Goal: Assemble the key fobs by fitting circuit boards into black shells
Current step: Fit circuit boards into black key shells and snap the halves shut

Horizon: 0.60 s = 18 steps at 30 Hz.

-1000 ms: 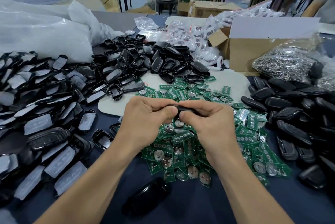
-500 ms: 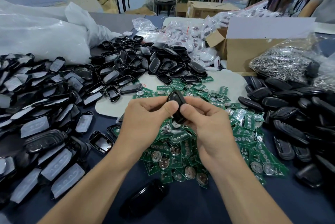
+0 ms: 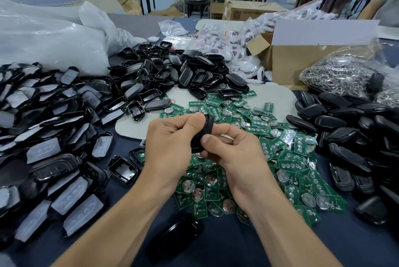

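Note:
Both hands hold one black key fob shell [image 3: 204, 135] upright above the table's middle. My left hand [image 3: 172, 143] grips its left side, thumb near the top. My right hand [image 3: 235, 152] pinches its lower right edge with the thumb in front. Whether a board sits inside the shell is hidden. Below the hands spreads a heap of green circuit boards [image 3: 287, 158] with round coin cells. Empty black shells [image 3: 172, 74] are piled behind the heap. Shells with grey button pads [image 3: 43, 124] cover the left side.
Closed black fobs [image 3: 349, 137] are stacked at the right. One glossy black fob [image 3: 172, 238] lies near the front edge. A cardboard box [image 3: 302, 59], a bag of metal rings [image 3: 341, 72] and white plastic bags [image 3: 47, 39] stand at the back.
The shell lay flat between my thumbs a second ago. It has been turned upright, and now my right thumb sits lower on it.

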Each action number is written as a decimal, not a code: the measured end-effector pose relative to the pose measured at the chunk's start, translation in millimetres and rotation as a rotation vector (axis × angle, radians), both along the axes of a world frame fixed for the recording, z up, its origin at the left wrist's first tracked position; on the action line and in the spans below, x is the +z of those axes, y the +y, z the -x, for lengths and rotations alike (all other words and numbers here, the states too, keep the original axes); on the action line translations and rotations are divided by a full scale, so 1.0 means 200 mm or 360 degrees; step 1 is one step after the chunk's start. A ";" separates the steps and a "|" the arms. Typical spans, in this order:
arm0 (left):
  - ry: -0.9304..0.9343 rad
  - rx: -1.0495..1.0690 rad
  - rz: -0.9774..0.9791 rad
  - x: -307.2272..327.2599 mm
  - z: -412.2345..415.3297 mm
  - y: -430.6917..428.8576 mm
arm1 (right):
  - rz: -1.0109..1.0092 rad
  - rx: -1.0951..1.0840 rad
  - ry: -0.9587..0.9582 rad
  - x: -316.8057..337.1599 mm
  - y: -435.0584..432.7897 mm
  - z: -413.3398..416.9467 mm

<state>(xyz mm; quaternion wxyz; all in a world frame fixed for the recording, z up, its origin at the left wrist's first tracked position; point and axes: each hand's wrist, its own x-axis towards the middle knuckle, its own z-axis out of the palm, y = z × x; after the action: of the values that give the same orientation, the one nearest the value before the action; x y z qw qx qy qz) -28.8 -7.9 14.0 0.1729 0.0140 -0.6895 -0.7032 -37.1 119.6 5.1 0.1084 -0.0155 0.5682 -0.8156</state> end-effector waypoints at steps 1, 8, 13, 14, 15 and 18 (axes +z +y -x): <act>-0.0036 -0.0030 -0.0011 0.00 0.00 0.00 | 0.0005 0.0001 -0.0003 0.00 0.00 0.00; -0.0317 -0.0039 -0.0081 0.01 0.03 -0.04 | -0.0155 0.0118 -0.0192 0.03 0.13 0.07; -0.0334 0.0188 -0.0019 0.00 0.06 -0.09 | 0.0912 -0.0288 -0.0180 0.09 0.43 0.13; -0.0338 0.0230 0.0004 -0.01 0.07 -0.09 | 0.0748 -0.0292 -0.0143 0.09 0.43 0.13; -0.0340 0.0268 0.0025 -0.01 0.07 -0.10 | 0.0497 -0.0300 -0.0121 0.08 0.41 0.14; -0.0341 0.0375 0.0033 -0.03 0.10 -0.14 | -0.0332 -0.0355 0.0030 0.06 0.25 0.14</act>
<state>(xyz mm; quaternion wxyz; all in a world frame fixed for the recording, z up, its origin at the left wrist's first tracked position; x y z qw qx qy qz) -49.1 -35.9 7.8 0.1798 0.1680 -0.7048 -0.6653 -65.7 170.4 17.8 0.0130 0.0514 0.6490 -0.7589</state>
